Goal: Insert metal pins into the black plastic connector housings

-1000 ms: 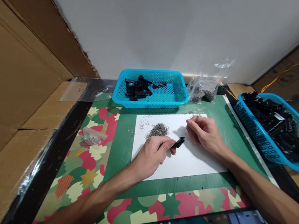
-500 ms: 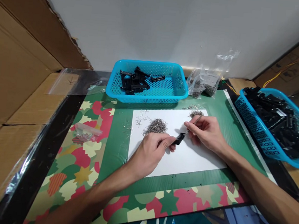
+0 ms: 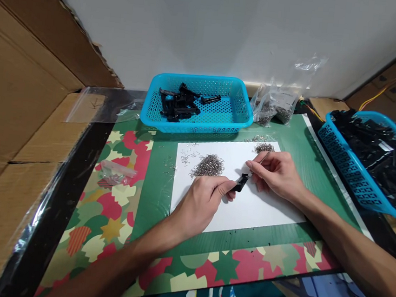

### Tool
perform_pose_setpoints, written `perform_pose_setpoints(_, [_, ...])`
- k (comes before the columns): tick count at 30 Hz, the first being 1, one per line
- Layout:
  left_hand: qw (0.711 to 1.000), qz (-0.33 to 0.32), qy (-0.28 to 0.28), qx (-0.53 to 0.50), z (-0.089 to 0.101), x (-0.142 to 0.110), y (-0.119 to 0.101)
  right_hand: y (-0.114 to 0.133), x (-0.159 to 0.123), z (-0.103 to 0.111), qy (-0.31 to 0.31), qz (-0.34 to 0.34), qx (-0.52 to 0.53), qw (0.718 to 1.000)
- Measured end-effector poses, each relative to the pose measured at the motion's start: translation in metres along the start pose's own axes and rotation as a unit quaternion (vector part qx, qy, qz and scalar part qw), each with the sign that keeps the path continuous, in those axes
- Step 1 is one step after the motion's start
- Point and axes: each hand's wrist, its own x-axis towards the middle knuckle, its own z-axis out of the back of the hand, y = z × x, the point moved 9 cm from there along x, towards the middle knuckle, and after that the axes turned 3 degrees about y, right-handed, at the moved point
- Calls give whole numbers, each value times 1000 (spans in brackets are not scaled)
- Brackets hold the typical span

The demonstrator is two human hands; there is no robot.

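Observation:
My left hand (image 3: 210, 198) pinches a small black plastic part (image 3: 242, 182) between thumb and fingers above a white sheet (image 3: 247, 214). Its free end points to my right hand (image 3: 274, 174), which is closed on slim metal tweezers (image 3: 265, 157). The tips of the tweezers are at the end of the black part; whether they grip a tiny piece is too small to tell. Left of the part, a heap of small bent metal wire pieces (image 3: 210, 164) lies on the sheet. A smaller metal heap (image 3: 264, 147) sits behind my right hand.
A blue basket (image 3: 203, 129) with several black parts stands at the back. Another blue basket (image 3: 348, 170), full of black parts, is on the right. Clear bags (image 3: 275, 107) of metal pieces lean near the wall. A small plastic bag (image 3: 116, 172) lies at left on the patterned mat.
The view has shifted slightly. Both hands keep their holds, with the tweezers still at the end of the black part.

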Motion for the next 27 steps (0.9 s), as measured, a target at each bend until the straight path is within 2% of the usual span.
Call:
perform_pose_setpoints(10, [1000,4,2,3,-1,-1,-4,4,0,-3,12,2,-6,1000])
perform_pose_setpoints(20, [999,6,-26,24,-2,-4,-5,4,0,-5,22,-1,-13,1000])
perform_pose_setpoints(27, [1000,6,-17,17,-3,-3,-6,5,0,-6,23,8,-27,999])
